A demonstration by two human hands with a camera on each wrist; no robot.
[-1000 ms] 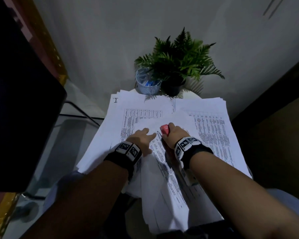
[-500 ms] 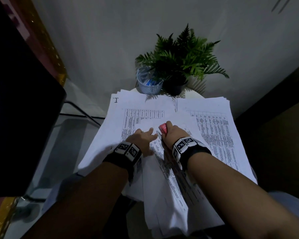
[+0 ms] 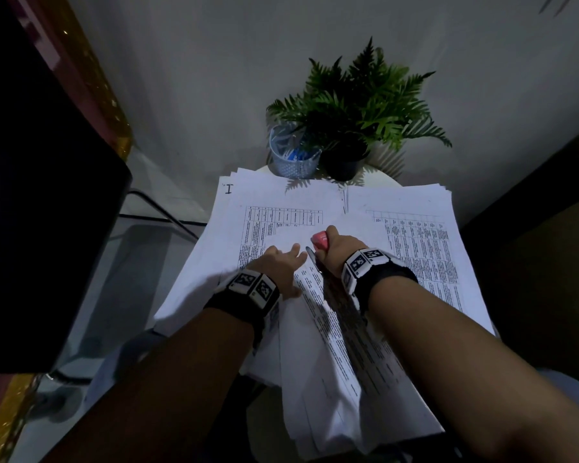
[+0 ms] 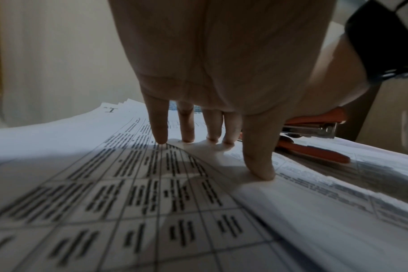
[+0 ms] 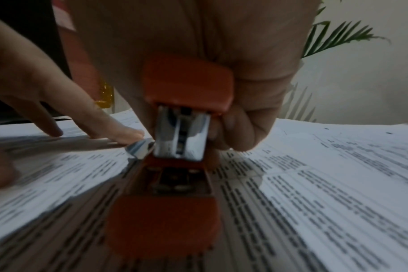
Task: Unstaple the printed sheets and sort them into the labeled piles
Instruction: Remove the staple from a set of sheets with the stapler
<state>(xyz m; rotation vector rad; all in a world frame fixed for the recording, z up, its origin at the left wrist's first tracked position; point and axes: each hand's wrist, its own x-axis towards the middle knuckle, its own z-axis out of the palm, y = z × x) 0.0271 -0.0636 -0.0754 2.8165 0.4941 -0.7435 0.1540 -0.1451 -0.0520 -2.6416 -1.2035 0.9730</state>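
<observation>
We see the left hand [image 3: 281, 269] pressing straight, spread fingertips [image 4: 160, 136] onto the stapled sheets [image 3: 325, 345] that lie across the two piles, while the right hand [image 3: 340, 250] curls its fingers round a red stapler [image 5: 184, 128] whose metal tail tip touches the paper just beside the left thumb. The left pile [image 3: 248, 202] bears a handwritten "I" in its far corner; the right pile [image 3: 415, 235] shows printed tables too small and blurred for us to read. A potted fern [image 3: 358, 105] and a mesh cup [image 3: 293, 155] stand behind the piles.
</observation>
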